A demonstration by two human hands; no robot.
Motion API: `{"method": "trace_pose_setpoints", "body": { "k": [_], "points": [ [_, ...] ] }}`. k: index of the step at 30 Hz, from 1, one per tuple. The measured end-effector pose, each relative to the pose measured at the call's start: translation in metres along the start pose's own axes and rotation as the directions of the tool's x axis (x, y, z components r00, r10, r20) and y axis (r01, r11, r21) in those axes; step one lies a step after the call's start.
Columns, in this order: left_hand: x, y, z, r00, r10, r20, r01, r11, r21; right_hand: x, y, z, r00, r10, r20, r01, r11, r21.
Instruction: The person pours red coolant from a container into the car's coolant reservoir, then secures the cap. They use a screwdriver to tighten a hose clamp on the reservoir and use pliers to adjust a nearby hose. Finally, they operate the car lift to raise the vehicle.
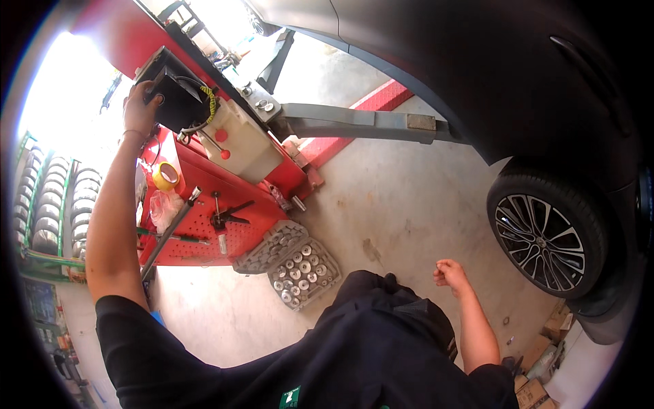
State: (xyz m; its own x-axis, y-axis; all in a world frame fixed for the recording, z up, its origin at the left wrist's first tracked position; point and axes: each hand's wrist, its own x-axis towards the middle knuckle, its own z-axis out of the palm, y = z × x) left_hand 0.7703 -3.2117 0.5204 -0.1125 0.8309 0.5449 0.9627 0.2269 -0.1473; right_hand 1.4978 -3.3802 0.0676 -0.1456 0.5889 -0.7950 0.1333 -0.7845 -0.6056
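Observation:
My left arm stretches up to a black control box (182, 102) mounted on a red lift post (122, 37). My left hand (140, 112) is closed around the box's edge, its thumb on the front face by a round button. A cable wrapped in yellow and black runs beside the box, and below it a lever with a red ball knob (225, 155) juts out. Well away on the other side, my right hand (449, 274) hangs over the floor with its fingers curled in, and nothing shows in it.
A dark car (477, 61) with an alloy wheel (545, 238) fills the right, a grey lift arm (327, 121) reaching under it. An open case of round metal pieces (303, 273) lies by a red perforated panel (204, 232). Tyre racks (51, 204) stand left; cardboard boxes (535, 392) lie lower right.

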Motion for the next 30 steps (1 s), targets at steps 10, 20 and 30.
{"method": "trace_pose_setpoints", "body": {
  "k": [10, 20, 30],
  "points": [
    [-0.004, -0.01, 0.004, 1.0, 0.018, -0.013, -0.019, 0.998, -0.054, 0.015, 0.076, 0.006, 0.974, 0.185, -0.13, -0.194, 0.979, -0.056],
    [-0.007, -0.008, 0.006, 0.999, 0.031, -0.043, -0.032, 0.999, -0.028, 0.024, 0.082, 0.006, 0.975, 0.147, -0.164, -0.154, 0.988, -0.025],
    [-0.024, -0.004, 0.004, 0.995, 0.071, 0.067, -0.073, 0.997, 0.026, 0.042, 0.111, 0.003, 0.974, 0.134, -0.181, -0.139, 0.99, -0.014]
  ]
}}
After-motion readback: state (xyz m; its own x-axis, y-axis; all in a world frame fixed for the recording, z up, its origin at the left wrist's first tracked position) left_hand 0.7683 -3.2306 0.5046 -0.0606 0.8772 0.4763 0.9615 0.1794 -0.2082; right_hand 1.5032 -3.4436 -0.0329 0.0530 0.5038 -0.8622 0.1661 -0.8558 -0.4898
